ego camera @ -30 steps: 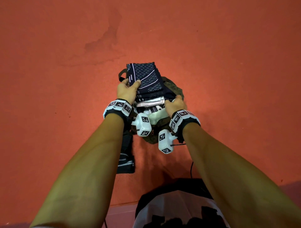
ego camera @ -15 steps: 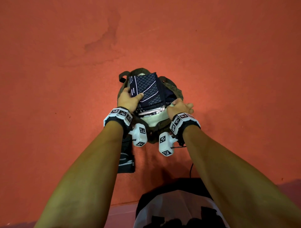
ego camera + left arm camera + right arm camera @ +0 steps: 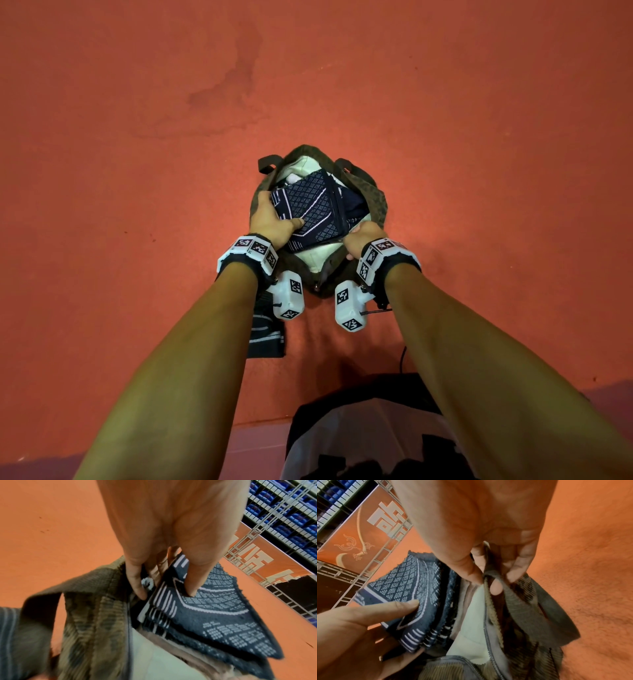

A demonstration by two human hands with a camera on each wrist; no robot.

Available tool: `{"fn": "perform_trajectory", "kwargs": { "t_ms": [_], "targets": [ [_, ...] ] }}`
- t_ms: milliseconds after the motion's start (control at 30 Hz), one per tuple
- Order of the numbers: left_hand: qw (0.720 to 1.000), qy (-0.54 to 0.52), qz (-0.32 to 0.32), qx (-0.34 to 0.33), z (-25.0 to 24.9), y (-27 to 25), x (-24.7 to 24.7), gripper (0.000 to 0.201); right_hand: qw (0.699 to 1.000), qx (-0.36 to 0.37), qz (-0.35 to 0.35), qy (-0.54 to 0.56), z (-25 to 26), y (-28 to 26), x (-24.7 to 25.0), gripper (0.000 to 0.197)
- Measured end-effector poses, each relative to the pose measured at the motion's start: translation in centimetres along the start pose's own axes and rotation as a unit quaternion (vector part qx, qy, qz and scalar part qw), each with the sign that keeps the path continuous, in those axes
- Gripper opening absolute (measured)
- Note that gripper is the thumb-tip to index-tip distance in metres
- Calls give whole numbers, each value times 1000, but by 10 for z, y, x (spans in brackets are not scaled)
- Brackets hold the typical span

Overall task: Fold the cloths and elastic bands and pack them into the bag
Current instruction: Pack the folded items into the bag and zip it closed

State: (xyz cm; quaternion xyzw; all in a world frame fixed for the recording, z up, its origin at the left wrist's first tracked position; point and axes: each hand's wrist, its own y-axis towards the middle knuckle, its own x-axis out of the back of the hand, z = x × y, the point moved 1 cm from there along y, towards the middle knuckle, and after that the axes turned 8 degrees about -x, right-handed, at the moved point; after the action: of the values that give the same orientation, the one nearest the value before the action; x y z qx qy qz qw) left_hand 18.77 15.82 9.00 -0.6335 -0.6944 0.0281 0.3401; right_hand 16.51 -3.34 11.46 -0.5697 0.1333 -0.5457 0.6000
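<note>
A brown corduroy bag (image 3: 375,202) stands open on the red floor, its pale lining showing. A folded stack of navy patterned cloths (image 3: 315,209) sits partly inside the mouth. My left hand (image 3: 270,222) grips the stack's left edge, thumb on top (image 3: 193,577) and fingers underneath. My right hand (image 3: 363,236) pinches the bag's near right rim and strap (image 3: 513,593), holding the mouth wide. In the right wrist view the cloth stack (image 3: 419,592) leans against the cream lining (image 3: 471,626).
Another folded navy striped piece (image 3: 267,335) lies on the floor under my left forearm. A thin black cable (image 3: 402,359) runs near my right arm. Red floor (image 3: 137,171) spreads all around; a metal fence with a banner (image 3: 257,561) stands farther off.
The cloth stack has gone from above the bag down into its mouth, my left hand lowering with it. My right hand has stayed at the bag's rim.
</note>
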Motion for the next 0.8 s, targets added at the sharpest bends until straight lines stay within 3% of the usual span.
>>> {"fn": "perform_trajectory", "kwargs": {
  "t_ms": [200, 433, 633, 800],
  "targets": [
    [999, 30, -15, -37, 5, -18, 2, 80, 1000, -1, 8, -1, -3, -9, 4, 17],
    [991, 89, -36, -90, 3, -40, 6, 63, 999, 16, 12, 40, 8, -31, 20, 7],
    [967, 196, 26, -163, 5, -49, 7, 58, 999, 41, -7, 17, 21, -35, 23, 14],
    [923, 287, 98, -235, 6, -50, 3, 47, 999, 34, -20, 19, 19, -24, 23, 19]
  ]
}}
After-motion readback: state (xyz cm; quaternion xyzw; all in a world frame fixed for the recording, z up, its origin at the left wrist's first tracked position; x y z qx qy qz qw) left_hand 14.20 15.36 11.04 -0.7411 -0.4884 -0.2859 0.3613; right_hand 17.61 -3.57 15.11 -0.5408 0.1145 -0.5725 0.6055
